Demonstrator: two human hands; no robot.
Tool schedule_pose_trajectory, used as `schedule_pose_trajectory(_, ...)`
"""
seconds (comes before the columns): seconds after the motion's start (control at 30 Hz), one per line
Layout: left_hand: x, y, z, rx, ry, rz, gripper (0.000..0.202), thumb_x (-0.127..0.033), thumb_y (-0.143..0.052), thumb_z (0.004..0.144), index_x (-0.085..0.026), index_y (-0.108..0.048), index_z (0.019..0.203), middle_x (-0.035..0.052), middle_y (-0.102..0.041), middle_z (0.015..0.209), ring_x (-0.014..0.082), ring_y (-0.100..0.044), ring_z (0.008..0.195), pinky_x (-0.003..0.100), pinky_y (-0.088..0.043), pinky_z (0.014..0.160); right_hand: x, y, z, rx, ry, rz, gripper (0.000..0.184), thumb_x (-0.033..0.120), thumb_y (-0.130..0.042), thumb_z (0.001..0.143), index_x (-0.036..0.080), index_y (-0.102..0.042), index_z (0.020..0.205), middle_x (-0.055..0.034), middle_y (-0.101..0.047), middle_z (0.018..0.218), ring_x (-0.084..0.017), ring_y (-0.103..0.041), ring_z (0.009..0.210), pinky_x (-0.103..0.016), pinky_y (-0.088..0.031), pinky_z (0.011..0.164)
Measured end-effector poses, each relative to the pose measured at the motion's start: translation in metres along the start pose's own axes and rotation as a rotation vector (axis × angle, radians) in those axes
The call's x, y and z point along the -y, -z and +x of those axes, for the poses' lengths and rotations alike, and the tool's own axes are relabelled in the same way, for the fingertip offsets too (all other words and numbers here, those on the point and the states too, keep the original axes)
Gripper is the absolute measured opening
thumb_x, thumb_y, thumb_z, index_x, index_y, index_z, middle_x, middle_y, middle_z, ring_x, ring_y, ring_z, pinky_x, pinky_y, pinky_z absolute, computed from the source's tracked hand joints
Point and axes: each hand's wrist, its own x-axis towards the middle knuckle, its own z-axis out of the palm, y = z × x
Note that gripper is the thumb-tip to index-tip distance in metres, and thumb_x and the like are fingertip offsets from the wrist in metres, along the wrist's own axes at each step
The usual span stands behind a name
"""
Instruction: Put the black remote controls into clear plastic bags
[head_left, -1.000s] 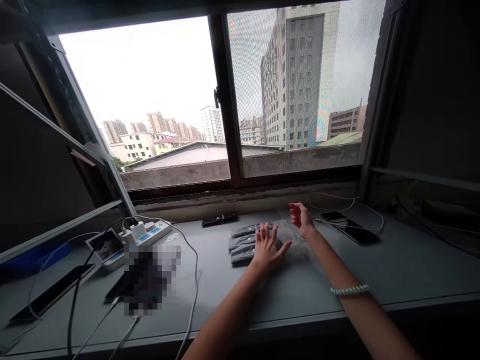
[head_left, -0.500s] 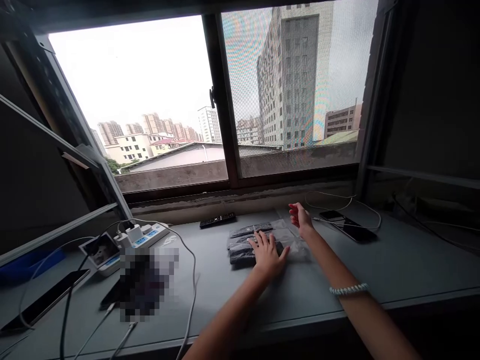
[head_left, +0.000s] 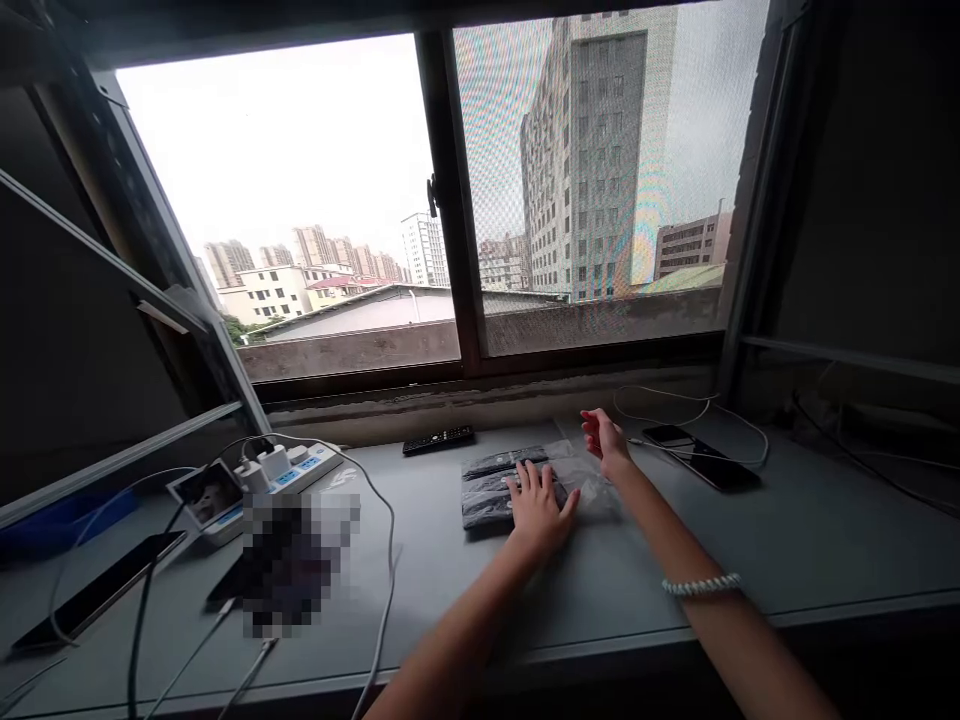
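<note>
A dark folded cloth item in a clear plastic bag (head_left: 489, 508) lies flat on the desk, with pale round spots along its folds. My left hand (head_left: 538, 507) rests palm down on it, fingers spread, covering its right part. Loose clear plastic (head_left: 589, 480) extends from the bag to the right. Just above that plastic is my right hand (head_left: 606, 442), turned palm to the left with its fingers loosely curled and partly apart. Nothing shows between those fingers. A pale coiled band (head_left: 701, 585) circles my right forearm.
A black remote control (head_left: 439, 440) lies by the window wall. Right of my hands is a dark phone (head_left: 705, 458) with a white cable. At left are a power strip (head_left: 311, 468) with plugs, a phone (head_left: 97, 590), trailing cables and a blue tray (head_left: 67, 525).
The view has shifted slightly. My left hand stays pressed on the bagged item, and my right hand keeps nearly the same place and pose.
</note>
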Motion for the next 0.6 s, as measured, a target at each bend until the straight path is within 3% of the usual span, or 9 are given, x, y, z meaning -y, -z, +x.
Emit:
schedule_pose_trajectory(0.17,-0.0001,0.0021,0.0006,0.005,0.003,-0.002,0.073,-0.062,-0.013,0.084,-0.016,-0.027,0.139,0.0177,-0.021,0.145,0.0352,-0.010,0.135,0.059,-0.010,0.104,0.0001,-0.0005,-0.0012,-0.005,0.003,-0.030,0.014,0.027,-0.054,0.071,0.017,-0.063,0.074,0.0014,-0.055,0.060,-0.004,-0.039,0.040,-0.018,-0.031,0.034)
schedule_pose_trajectory(0.3,0.0004,0.0002,0.0019,-0.050,0.025,-0.027,0.076,-0.063,-0.014,0.083,-0.012,-0.022,0.140,0.0191,-0.019,0.145,0.0337,-0.008,0.135,0.057,-0.008,0.106,-0.0002,-0.0003,-0.0015,-0.006,0.009,-0.043,0.013,0.028,-0.054,0.071,0.018,-0.063,0.072,0.0021,-0.055,0.059,-0.004,-0.040,0.038,-0.017,-0.031,0.033)
schedule_pose_trajectory(0.6,0.0003,-0.0049,0.0057,-0.117,-0.019,-0.099,0.070,-0.057,-0.026,0.085,-0.013,-0.020,0.140,0.0146,-0.018,0.147,0.0294,-0.006,0.136,0.047,-0.018,0.109,-0.0016,-0.0003,0.0004,0.000,0.022,-0.042,0.016,0.029,-0.054,0.068,0.018,-0.064,0.074,0.0032,-0.055,0.057,-0.004,-0.041,0.036,-0.017,-0.031,0.033)
